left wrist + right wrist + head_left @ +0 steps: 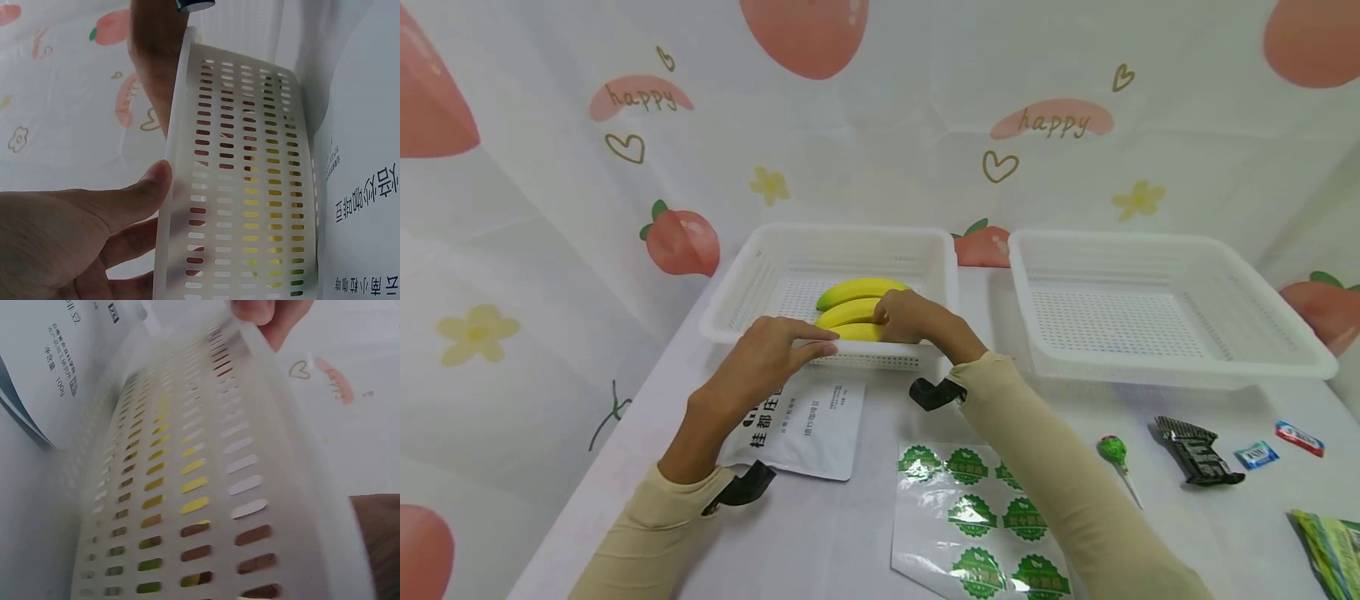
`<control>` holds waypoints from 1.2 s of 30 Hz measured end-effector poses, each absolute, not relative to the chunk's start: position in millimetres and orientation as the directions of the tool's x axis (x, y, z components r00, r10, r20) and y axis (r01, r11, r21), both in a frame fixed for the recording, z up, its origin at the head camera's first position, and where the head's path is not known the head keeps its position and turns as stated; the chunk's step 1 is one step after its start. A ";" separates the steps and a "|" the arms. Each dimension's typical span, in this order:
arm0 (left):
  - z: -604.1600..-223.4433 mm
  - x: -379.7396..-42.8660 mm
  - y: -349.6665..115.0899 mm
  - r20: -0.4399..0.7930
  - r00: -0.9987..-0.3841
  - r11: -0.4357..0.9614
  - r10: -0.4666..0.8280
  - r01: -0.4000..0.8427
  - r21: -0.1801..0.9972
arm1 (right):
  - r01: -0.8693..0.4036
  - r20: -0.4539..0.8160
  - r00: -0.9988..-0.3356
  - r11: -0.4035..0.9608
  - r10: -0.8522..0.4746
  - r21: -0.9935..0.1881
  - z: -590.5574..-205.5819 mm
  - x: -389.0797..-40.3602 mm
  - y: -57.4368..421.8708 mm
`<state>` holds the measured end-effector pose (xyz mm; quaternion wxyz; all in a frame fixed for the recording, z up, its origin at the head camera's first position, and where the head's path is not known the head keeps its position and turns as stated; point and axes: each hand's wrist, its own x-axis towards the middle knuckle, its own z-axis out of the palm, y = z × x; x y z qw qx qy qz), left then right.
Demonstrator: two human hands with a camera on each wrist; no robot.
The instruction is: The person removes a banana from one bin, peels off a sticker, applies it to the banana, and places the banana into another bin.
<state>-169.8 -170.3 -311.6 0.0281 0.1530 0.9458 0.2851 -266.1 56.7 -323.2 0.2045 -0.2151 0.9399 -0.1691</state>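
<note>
Three yellow bananas (pixel 853 312) with greenish left tips lie side by side in the left white plastic basket (pixel 760 258). My left hand (pixel 765 357) pinches this basket's front rim; in the left wrist view the thumb (pixel 156 178) is outside and the other fingers behind the rim. My right hand (pixel 917 318) reaches over the front wall and holds the bananas near their right ends with bent fingers. Its fingertips are partly hidden. In the right wrist view, the slotted wall (pixel 181 469) covers most of that hand, and yellow shows through the slots.
A second white basket (pixel 1150 367) stands at right. A white printed pouch (pixel 820 425) lies before the left basket, beside a sheet of green round stickers (pixel 973 517). At right lie a lollipop (pixel 1114 451), a black packet (pixel 1198 450), small wrapped sweets (pixel 1257 454) and a green packet (pixel 1330 546).
</note>
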 end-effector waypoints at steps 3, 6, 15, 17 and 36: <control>-311.7 -170.6 -168.4 0.048 -0.947 0.786 0.317 0.291 0.545 | -0.351 -0.246 -0.839 0.828 -0.486 -0.438 -318.6 -264.5 63.8; -311.8 -171.1 -167.3 0.053 -0.944 0.784 0.327 0.302 0.543 | -0.367 -0.153 -0.858 0.794 -0.490 -0.484 -307.7 -258.8 74.7; -309.5 -171.7 -168.2 0.053 -0.946 0.802 0.320 0.300 0.517 | -0.443 0.153 -0.880 0.659 -0.450 -0.607 -271.8 -224.1 128.7; -309.0 -171.5 -169.3 0.056 -0.947 0.806 0.317 0.300 0.510 | -0.461 0.202 -0.878 0.651 -0.435 -0.603 -266.9 -213.4 141.8; -309.0 -169.5 -169.9 0.065 -0.940 0.801 0.335 0.321 0.506 | -0.423 0.090 -0.871 0.645 -0.482 -0.636 -324.2 -125.7 213.6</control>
